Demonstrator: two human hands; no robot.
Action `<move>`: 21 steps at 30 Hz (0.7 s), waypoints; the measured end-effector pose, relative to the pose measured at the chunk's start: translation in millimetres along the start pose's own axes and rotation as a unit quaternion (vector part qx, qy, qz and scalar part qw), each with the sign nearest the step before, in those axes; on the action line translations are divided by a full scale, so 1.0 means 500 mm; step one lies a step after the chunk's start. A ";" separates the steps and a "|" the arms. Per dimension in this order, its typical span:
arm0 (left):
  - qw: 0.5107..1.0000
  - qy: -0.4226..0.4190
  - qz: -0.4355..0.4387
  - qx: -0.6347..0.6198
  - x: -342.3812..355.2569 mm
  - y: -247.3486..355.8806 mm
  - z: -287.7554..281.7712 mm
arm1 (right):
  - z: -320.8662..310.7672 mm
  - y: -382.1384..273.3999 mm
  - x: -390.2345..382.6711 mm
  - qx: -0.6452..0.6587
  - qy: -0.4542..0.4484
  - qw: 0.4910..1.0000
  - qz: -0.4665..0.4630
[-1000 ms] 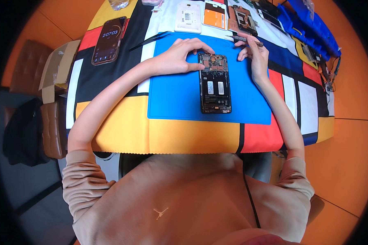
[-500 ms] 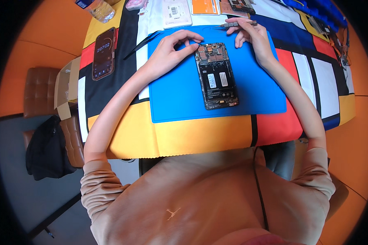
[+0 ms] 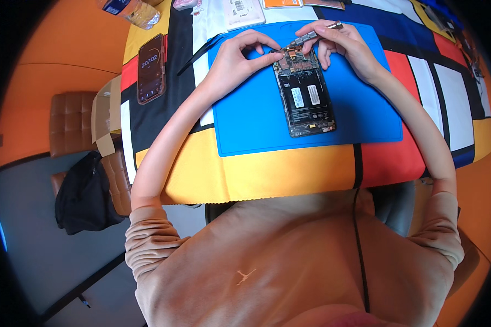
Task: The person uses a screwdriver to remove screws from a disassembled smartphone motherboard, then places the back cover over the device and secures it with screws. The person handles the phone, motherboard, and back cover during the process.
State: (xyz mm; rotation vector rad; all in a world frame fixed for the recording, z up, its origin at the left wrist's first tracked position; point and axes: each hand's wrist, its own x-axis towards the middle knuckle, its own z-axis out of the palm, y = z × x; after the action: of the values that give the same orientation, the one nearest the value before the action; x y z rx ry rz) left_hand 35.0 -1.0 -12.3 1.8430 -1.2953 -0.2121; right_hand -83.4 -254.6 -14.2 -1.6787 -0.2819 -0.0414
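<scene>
An opened smartphone (image 3: 311, 101), its black battery and circuit boards bare, lies slightly tilted on a blue mat (image 3: 251, 125). My left hand (image 3: 243, 57) grips its upper left corner, with the thumb at the edge of the board and the index finger arched over the top. In my right hand (image 3: 354, 48) is a grey metal screwdriver (image 3: 305, 39), held slanted between thumb and fingers. Its tip points down and left to the phone's top edge, close to my left fingertips; whether it touches a screw is too small to tell.
Left of the mat lies another phone (image 3: 151, 68) with a lit screen, and black tweezers (image 3: 199, 54) rest across the mat's edge. A plastic bottle (image 3: 139, 15) is at the far left. Behind the mat are a white box (image 3: 243, 12) and an orange-edged card (image 3: 281, 2).
The screwdriver has come down and left, from above the mat to the phone's top edge. My left fingers have closed in on the phone's corner. The whole view has shifted slightly.
</scene>
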 end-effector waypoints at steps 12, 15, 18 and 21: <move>1.000 -0.010 -0.001 -0.017 -0.001 0.004 -0.002 | -0.007 0.009 0.002 -0.006 -0.013 1.000 -0.013; 1.000 -0.012 0.004 -0.010 -0.001 0.003 -0.002 | -0.003 0.009 0.003 -0.015 -0.022 1.000 -0.012; 1.000 -0.011 0.007 -0.010 0.000 0.001 -0.002 | 0.001 0.010 0.002 -0.025 -0.032 0.999 -0.011; 1.000 -0.006 0.001 -0.010 0.000 0.000 0.000 | 0.001 0.012 0.002 -0.017 -0.032 0.999 -0.017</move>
State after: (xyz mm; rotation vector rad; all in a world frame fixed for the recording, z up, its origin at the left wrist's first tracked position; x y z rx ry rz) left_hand 34.9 -1.1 -12.2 1.8264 -1.2985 -0.2331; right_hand -81.1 -254.6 -19.6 -1.7116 -0.3589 -0.0173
